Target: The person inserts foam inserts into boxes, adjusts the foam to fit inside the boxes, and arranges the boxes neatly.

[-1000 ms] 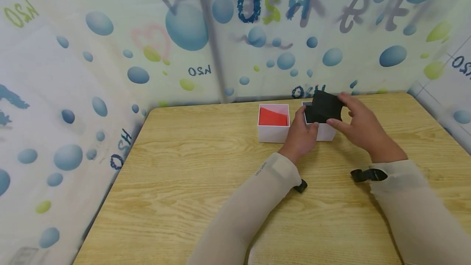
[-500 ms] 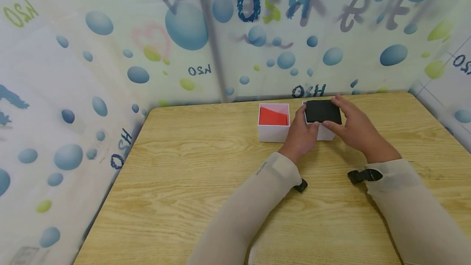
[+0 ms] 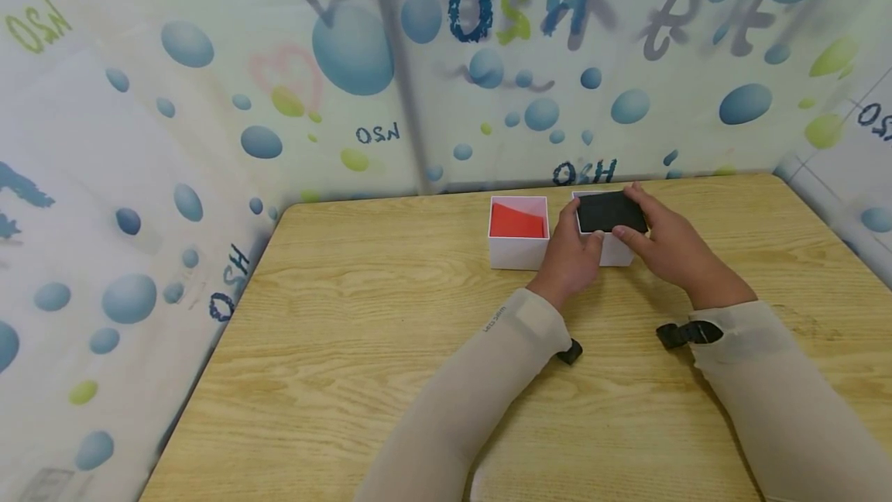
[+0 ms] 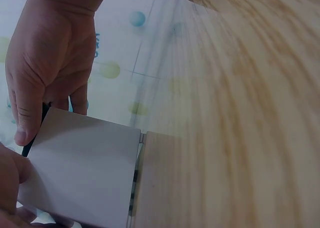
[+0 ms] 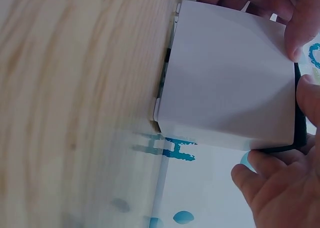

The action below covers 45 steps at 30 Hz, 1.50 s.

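Observation:
A white box (image 3: pixel 616 252) stands near the far edge of the wooden table, with a flat black rectangular piece (image 3: pixel 612 211) over its top opening. My left hand (image 3: pixel 567 263) grips the box's left side, thumb on the front wall. At the other side, my right hand (image 3: pixel 674 245) pinches the right end of the black piece, thumb at its front corner, fingers behind. In the right wrist view a thin dark edge of the black piece (image 5: pixel 300 115) shows past the white wall (image 5: pixel 230 72). The box's inside is hidden beneath it.
To the left stands a second white box (image 3: pixel 517 255) with a red insert (image 3: pixel 516 221) in its opening, close to my left hand. Behind both boxes rises a printed wall sheet (image 3: pixel 488 115) with blue bubbles. The wooden table (image 3: pixel 348 331) spreads out in front.
The black piece was tilted up above the box a second ago; it has come down level over the opening, shifting slightly since. My right hand lowered with it, while my left hand stayed put.

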Each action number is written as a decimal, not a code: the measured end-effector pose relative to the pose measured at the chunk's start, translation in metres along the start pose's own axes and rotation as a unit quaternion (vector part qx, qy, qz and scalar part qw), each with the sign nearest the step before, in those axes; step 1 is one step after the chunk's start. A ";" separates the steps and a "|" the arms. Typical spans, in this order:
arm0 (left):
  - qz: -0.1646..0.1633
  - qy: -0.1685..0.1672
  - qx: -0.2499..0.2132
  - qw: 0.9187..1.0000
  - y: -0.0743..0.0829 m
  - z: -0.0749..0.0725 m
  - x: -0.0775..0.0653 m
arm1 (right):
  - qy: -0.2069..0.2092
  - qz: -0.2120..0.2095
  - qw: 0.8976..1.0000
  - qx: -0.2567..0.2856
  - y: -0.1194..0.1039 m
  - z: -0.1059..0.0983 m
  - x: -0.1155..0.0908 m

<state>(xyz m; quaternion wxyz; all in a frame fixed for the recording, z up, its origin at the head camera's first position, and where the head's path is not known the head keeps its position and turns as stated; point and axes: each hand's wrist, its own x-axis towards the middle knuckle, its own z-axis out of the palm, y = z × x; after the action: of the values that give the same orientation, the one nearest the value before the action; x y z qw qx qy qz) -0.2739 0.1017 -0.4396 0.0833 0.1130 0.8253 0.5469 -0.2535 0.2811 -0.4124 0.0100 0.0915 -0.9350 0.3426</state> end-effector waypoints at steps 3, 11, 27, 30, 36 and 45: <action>0.002 0.000 0.001 1.000 -0.001 0.000 0.000 | -0.016 0.001 1.000 0.009 0.002 0.000 0.000; 0.000 -0.003 0.005 1.000 -0.001 0.000 0.000 | -0.039 -0.005 0.998 0.042 0.005 0.001 0.001; 0.006 -0.005 0.003 1.000 0.000 0.000 -0.001 | -0.053 -0.044 0.997 0.041 0.008 0.005 0.003; 0.005 -0.005 0.005 1.000 -0.001 0.000 0.000 | -0.053 -0.048 0.997 0.035 0.007 0.006 0.003; 0.004 -0.003 0.006 1.000 -0.001 0.001 0.001 | -0.053 -0.034 0.998 -0.024 -0.001 0.002 0.001; -0.006 -0.003 0.017 1.000 -0.001 0.000 0.002 | -0.115 0.016 0.983 -0.142 -0.040 -0.009 -0.009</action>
<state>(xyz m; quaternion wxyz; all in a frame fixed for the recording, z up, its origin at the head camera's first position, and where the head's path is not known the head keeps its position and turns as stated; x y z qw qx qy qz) -0.2757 0.1019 -0.4407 0.0866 0.1114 0.8351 0.5317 -0.2378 0.2586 -0.3813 -0.0903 0.1132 -0.9703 0.1936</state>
